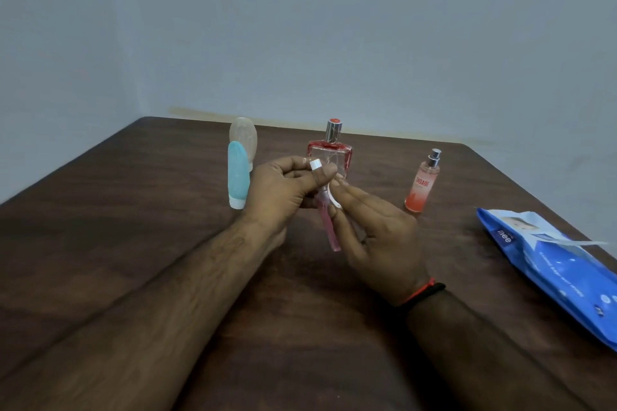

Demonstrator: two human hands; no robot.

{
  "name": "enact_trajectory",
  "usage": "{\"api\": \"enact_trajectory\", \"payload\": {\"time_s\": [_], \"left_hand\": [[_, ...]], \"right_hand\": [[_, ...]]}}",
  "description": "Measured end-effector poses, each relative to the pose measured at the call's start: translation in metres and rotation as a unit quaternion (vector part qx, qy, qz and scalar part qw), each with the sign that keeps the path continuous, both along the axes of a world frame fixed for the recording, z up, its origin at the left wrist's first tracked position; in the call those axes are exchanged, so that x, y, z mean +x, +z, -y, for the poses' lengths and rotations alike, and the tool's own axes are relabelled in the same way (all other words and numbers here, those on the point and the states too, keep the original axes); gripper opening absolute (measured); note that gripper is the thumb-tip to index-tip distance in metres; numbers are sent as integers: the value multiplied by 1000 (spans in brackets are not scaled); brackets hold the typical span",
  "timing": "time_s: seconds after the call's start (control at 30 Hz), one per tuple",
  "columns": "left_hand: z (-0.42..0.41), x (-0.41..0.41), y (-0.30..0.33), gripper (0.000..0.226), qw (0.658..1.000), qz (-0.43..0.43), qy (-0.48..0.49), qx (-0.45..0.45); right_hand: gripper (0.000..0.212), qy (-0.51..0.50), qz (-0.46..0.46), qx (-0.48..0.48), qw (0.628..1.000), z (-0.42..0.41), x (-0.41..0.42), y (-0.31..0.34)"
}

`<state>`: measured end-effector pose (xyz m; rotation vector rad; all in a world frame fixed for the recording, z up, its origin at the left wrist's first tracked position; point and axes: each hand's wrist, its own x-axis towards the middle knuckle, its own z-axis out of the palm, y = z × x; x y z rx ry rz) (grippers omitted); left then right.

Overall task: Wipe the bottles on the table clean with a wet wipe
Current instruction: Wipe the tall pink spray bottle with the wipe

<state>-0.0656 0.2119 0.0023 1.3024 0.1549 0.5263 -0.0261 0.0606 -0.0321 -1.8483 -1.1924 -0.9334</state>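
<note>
Both hands' fingers pinch: left hand [283,190] slim pink vial [329,227], right hand [377,230] white wipe [334,198], above open table [133,210].

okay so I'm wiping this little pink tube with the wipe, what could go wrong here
1. The left hand pinches the thin pink tube only near its white cap; rubbing with the wet wipe in the right hand might loosen the cap or make the tube slip.
2. The square perfume bottle stands right behind your hands, so a forward movement could knock it over.
3. The wipes pack seems to overhang the table edge and may slide off.
</note>
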Motion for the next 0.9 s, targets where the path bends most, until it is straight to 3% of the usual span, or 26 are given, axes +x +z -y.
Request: {"api": "enact_trajectory", "payload": {"time_s": [0.4, 0.63, 0.9], "left_hand": [[-19, 5, -8, 39, 996, -31, 61, -61], [-33, 5, -8, 21, 995, -26, 94, -33], [-31, 4, -7, 30, 995, -8, 93, -24]], "right_hand": [[24, 39, 130, -122, 983, -8, -4, -5], [18, 70, 170, -163, 969, -4, -5, -2], [25, 50, 153, -149, 976, -5, -6, -1]]}}
